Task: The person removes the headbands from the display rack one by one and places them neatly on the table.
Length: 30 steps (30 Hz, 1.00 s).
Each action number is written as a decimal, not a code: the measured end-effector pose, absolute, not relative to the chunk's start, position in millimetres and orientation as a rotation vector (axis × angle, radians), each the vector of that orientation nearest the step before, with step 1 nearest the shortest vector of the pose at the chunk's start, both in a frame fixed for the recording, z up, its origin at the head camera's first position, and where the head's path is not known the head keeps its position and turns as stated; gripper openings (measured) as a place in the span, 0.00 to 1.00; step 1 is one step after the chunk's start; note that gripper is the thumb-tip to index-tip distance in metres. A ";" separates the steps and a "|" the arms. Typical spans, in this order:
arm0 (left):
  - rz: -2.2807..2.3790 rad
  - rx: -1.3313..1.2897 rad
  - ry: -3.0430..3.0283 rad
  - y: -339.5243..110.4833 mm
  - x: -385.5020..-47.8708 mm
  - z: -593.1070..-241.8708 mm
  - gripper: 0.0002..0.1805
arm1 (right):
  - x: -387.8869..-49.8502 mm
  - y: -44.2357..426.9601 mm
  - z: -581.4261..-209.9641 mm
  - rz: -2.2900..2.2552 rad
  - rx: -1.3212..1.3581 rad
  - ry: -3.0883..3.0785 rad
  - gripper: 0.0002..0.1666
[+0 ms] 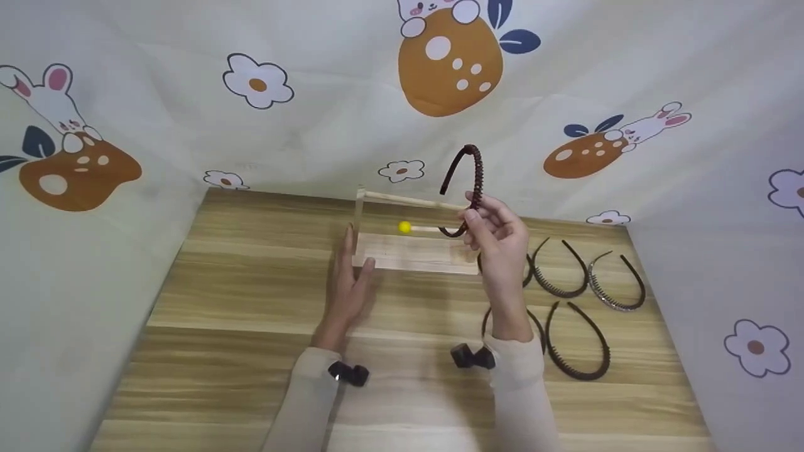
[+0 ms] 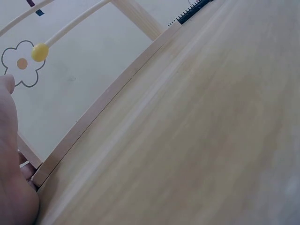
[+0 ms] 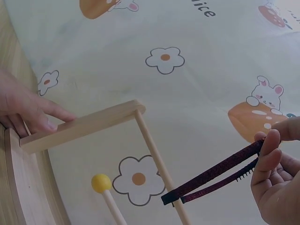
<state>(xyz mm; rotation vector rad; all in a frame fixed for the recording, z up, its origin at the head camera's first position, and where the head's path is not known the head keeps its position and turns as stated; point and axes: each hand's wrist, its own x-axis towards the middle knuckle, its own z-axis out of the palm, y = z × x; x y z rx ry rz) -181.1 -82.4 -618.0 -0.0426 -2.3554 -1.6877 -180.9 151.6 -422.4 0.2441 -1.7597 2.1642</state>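
My right hand [image 1: 505,257] pinches a dark red, toothed headband [image 1: 479,172] between thumb and fingers, raised above the table. In the right wrist view, the headband's free ends [image 3: 169,199] are at the top bar [image 3: 157,157] of a wooden rack [image 1: 414,254]; whether they touch it I cannot tell. A lower rod of the rack ends in a yellow ball [image 1: 405,227]. My left hand [image 1: 348,292] holds the rack's left upright [image 3: 84,126] near its base, thumb on the inner side and index finger along the edge. Its other fingers are partly hidden.
Several dark headbands lie on the wood-grain table [image 1: 239,301] to the right, among them a plain toothed one [image 1: 578,375] and a glittery one [image 1: 619,306]. My right forearm partly covers two. A printed cloth wall [image 1: 326,138] rises behind the rack.
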 end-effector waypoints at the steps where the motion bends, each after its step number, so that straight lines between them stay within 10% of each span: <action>1: -1.690 -0.040 -2.357 -82.3 -181.3 -617.7 0.44 | -181.4 153.3 -423.0 2.159 0.239 -1.758 0.13; 30: -1.796 -0.013 -2.335 -80.9 -179.6 -618.1 0.43 | -187.9 196.9 -436.2 2.121 0.115 -1.674 0.11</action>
